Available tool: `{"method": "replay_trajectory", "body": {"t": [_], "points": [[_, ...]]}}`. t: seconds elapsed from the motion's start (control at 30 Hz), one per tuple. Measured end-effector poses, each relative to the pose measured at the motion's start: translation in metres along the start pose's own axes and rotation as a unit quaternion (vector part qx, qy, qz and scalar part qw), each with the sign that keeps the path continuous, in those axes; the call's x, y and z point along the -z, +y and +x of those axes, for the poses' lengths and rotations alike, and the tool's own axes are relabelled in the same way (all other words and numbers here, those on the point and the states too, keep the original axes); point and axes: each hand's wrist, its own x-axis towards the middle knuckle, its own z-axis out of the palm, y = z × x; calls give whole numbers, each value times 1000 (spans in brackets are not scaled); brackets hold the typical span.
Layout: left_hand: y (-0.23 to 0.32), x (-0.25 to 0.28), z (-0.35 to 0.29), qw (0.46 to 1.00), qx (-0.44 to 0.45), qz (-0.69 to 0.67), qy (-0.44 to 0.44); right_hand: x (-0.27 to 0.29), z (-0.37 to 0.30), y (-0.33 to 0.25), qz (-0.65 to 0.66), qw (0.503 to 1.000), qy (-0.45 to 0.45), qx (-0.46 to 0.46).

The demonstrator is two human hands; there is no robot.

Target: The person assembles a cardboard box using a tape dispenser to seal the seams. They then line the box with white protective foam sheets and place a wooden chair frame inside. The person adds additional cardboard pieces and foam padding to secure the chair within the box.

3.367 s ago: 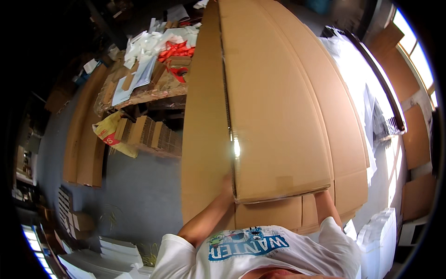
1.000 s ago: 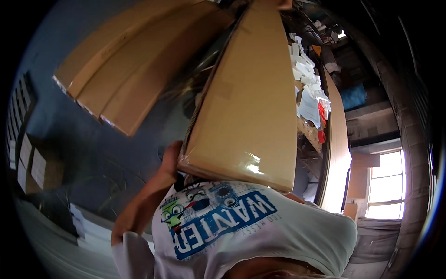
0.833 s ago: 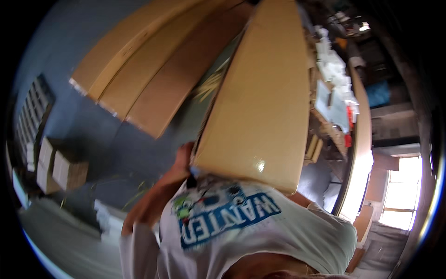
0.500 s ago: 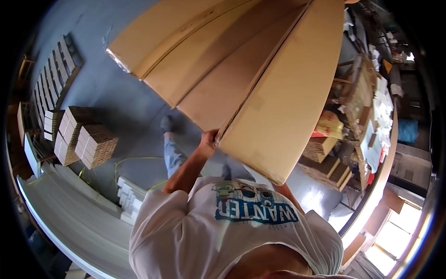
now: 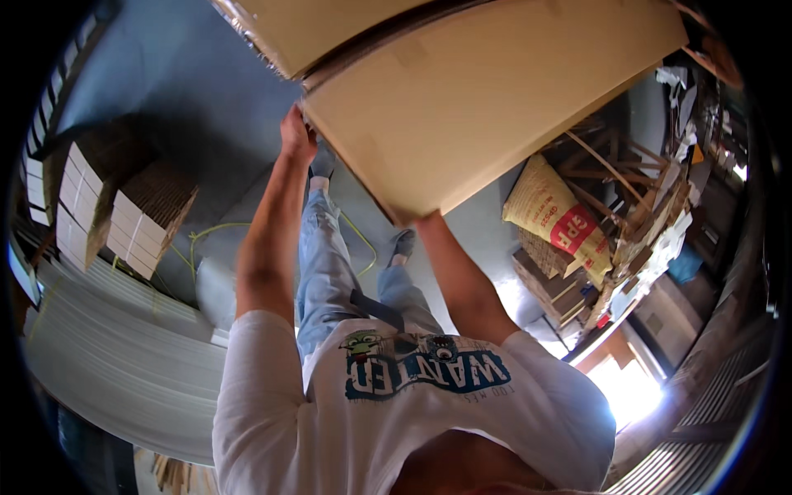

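Observation:
A large brown cardboard box (image 5: 495, 99) is held up in front of me, with its broad, smooth face toward me. My left hand (image 5: 299, 136) is closed on its near left corner, beside a dark gap. Across that gap lies another cardboard panel (image 5: 330, 29), with shiny tape along its edge. My right hand (image 5: 427, 221) holds the near lower corner; its fingers are mostly hidden behind the cardboard. At the far right end, another person's hand (image 5: 716, 62) is near the box's edge.
Strapped cardboard bundles (image 5: 136, 223) stand at left, beside a stack of long white strips (image 5: 115, 346). A yellow strap (image 5: 363, 247) lies on the floor near my feet. At right, a yellow and red sack (image 5: 561, 219) leans by wooden frames and scraps.
The cardboard has swung round to the right, its spread panels now mostly out of view. My left hand has moved forward and left. My right hand's edge has come into view at the near corner.

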Motion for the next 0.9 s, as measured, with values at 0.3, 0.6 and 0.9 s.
{"method": "replay_trajectory", "body": {"t": [0.3, 0.6, 0.9], "points": [[-83, 102, -112, 945, 116, 305, 1, 103, 14, -8, -160, 959, -220, -73], [-19, -32, -99, 953, -64, 276, 108, 42, -51, -7, -59, 986, 54, -149], [5, -61, -40, 818, -334, 469, 13, 20, 53, 46, 236, 966, -90, -59]]}}
